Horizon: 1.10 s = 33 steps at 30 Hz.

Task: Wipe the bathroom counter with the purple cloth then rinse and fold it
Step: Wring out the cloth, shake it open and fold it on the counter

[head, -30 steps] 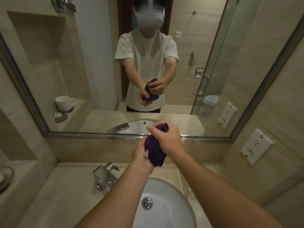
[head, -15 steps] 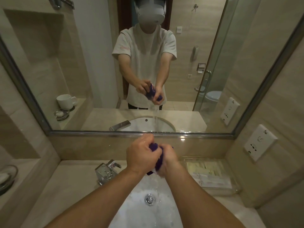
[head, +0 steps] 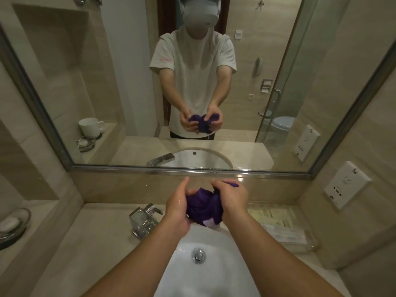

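Note:
The purple cloth [head: 203,205] is bunched and wet, held in the air over the back of the white sink [head: 214,273]. My left hand [head: 177,202] grips its left side, fingers partly spread and wet. My right hand [head: 231,200] clutches its right side, with a corner sticking out past the knuckles. A pale tag hangs from the cloth's lower edge. The beige stone counter [head: 85,249] surrounds the sink. No water is seen running from the tap.
A chrome faucet [head: 144,219] stands left of the sink. A clear tray of packets [head: 282,226] lies on the counter at right. A soap dish [head: 11,227] sits on the left ledge. The mirror [head: 192,82] fills the wall ahead; a socket plate [head: 346,184] is at right.
My hands have gone from twisting the cloth tightly together to drawing apart, so the cloth has loosened into a wider bunch. The view has tilted down slightly.

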### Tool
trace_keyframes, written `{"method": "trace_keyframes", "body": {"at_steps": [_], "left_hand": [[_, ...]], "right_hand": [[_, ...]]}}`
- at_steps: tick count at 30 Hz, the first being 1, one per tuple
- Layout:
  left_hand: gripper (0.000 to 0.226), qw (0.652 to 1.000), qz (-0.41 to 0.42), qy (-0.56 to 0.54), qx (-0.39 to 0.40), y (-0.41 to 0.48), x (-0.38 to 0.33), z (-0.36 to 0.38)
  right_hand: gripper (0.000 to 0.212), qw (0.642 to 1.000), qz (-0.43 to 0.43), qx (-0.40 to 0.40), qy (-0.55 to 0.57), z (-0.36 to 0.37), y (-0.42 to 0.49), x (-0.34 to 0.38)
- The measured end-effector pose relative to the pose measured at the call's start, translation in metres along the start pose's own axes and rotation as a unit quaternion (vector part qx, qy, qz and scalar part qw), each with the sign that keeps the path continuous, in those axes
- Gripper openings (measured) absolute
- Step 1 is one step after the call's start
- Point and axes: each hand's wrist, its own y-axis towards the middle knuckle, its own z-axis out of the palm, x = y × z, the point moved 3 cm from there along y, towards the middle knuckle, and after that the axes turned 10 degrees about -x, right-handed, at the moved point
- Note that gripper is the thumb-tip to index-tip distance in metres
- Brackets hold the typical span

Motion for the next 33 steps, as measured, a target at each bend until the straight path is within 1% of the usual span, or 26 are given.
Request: {"method": "trace_keyframes", "body": {"at_steps": [2,4,6,8,9,10,11,12,13,14,15,16,17,18,19,20,22,23,25,26,27,28,30,31,32,33], "left_hand": [[0.023,0.999,-0.041,-0.018,0.013,0.002,0.007,-0.001],[0.028,0.995,-0.099,0.012,0.021,0.001,0.016,-0.001],[0.046,0.980,-0.185,0.014,0.067,0.000,0.023,-0.002],[0.069,0.953,-0.253,-0.060,0.153,0.000,0.022,0.000],[0.076,0.944,-0.255,-0.094,0.186,0.002,0.020,0.003],[0.077,0.941,-0.246,-0.120,0.197,0.003,0.017,0.006],[0.072,0.947,-0.225,-0.137,0.183,0.006,0.015,0.010],[0.063,0.955,-0.198,-0.148,0.163,0.008,0.013,0.015],[0.054,0.964,-0.164,-0.158,0.134,0.008,0.010,0.020],[0.045,0.975,-0.121,-0.158,0.098,0.007,0.009,0.024],[0.035,0.988,-0.056,-0.137,0.041,0.007,0.010,0.024],[0.027,0.995,0.038,-0.082,-0.031,0.007,0.008,0.021],[0.024,0.984,0.156,0.002,-0.091,0.003,0.004,0.017],[0.026,0.949,0.278,0.094,-0.115,-0.002,-0.002,0.015],[0.027,0.894,0.394,0.183,-0.109,-0.005,-0.005,0.016],[0.027,0.830,0.491,0.251,-0.087,-0.009,-0.007,0.017],[0.024,0.705,0.624,0.336,-0.030,-0.009,-0.011,0.021],[0.023,0.654,0.664,0.362,0.000,-0.010,-0.011,0.023],[0.020,0.583,0.712,0.387,0.061,-0.013,-0.014,0.026],[0.019,0.559,0.724,0.395,0.082,-0.013,-0.015,0.027],[0.018,0.543,0.731,0.401,0.095,-0.012,-0.016,0.028],[0.018,0.536,0.733,0.406,0.105,-0.011,-0.016,0.028],[0.023,0.541,0.720,0.418,0.116,-0.004,-0.017,0.026],[0.029,0.553,0.705,0.428,0.115,0.000,-0.018,0.025],[0.033,0.575,0.681,0.441,0.107,0.004,-0.017,0.024],[0.034,0.610,0.645,0.451,0.091,0.008,-0.016,0.022]], "right_hand": [[0.021,0.997,-0.070,-0.014,-0.023,-0.002,-0.003,0.008],[0.023,0.981,-0.175,0.013,-0.079,0.000,-0.011,0.020],[0.025,0.940,-0.296,0.095,-0.144,0.005,-0.025,0.033],[0.030,0.879,-0.387,0.181,-0.210,0.010,-0.035,0.043],[0.030,0.849,-0.417,0.212,-0.246,0.011,-0.038,0.046],[0.027,0.830,-0.428,0.236,-0.268,0.013,-0.040,0.048],[0.021,0.831,-0.421,0.250,-0.263,0.014,-0.040,0.050],[0.014,0.852,-0.401,0.247,-0.226,0.015,-0.042,0.051],[0.008,0.885,-0.370,0.221,-0.174,0.015,-0.043,0.050],[0.010,0.923,-0.324,0.171,-0.119,0.014,-0.040,0.047],[0.020,0.959,-0.255,0.106,-0.063,0.011,-0.037,0.041],[0.029,0.986,-0.160,0.038,0.000,0.008,-0.032,0.031],[0.034,0.996,-0.057,-0.018,0.061,0.005,-0.027,0.021],[0.036,0.991,0.039,-0.055,0.113,0.002,-0.022,0.009],[0.034,0.978,0.117,-0.066,0.158,0.001,-0.017,-0.001],[0.029,0.965,0.185,-0.050,0.180,0.000,-0.013,-0.011],[0.017,0.950,0.280,0.017,0.139,-0.001,-0.012,-0.021],[0.021,0.947,0.301,0.053,0.098,-0.003,-0.013,-0.021],[0.034,0.945,0.304,0.115,0.041,-0.002,-0.009,-0.020],[0.036,0.940,0.309,0.141,0.020,-0.002,-0.007,-0.017],[0.038,0.940,0.306,0.150,-0.013,-0.002,-0.007,-0.013],[0.038,0.940,0.303,0.152,-0.038,-0.001,-0.004,-0.014],[0.035,0.940,0.302,0.144,-0.068,0.002,-0.001,-0.017],[0.031,0.940,0.304,0.133,-0.073,0.003,0.001,-0.020],[0.026,0.943,0.296,0.136,-0.069,0.006,0.004,-0.024],[0.024,0.946,0.288,0.135,-0.064,0.008,0.006,-0.025]]}}
